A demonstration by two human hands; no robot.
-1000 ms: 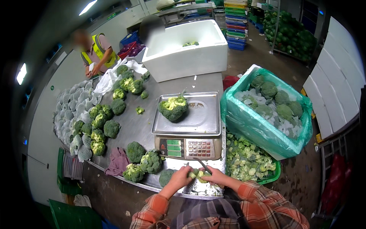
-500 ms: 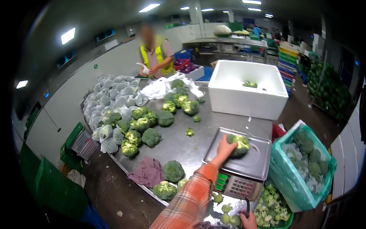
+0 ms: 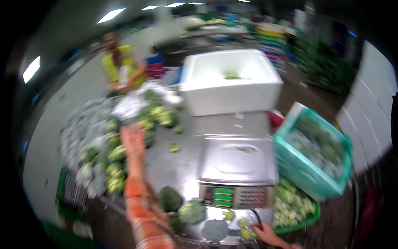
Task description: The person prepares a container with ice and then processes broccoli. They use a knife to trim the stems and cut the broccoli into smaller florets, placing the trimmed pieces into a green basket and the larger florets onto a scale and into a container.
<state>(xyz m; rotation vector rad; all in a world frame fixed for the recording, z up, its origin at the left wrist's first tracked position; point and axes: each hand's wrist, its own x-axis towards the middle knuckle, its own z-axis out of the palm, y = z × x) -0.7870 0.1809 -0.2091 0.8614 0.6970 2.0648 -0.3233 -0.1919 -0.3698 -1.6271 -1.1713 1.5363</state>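
Observation:
My left hand, blurred, reaches out among broccoli heads on the table's left, its fingers stretched out. My right hand grips a dark curved knife at the near edge, beside small cut broccoli pieces. The metal scale has a bare pan. More broccoli heads lie left of the scale's base and in front of it.
Mesh-wrapped heads cover the left end. A white foam box stands behind the scale. A green-lined box and a trimmings crate are at the right. A person in a yellow vest stands at the back left.
The broccoli head that my left hand grasped on the scale has left the pan. My left arm has swung leftward to the pile. My right hand still has the knife.

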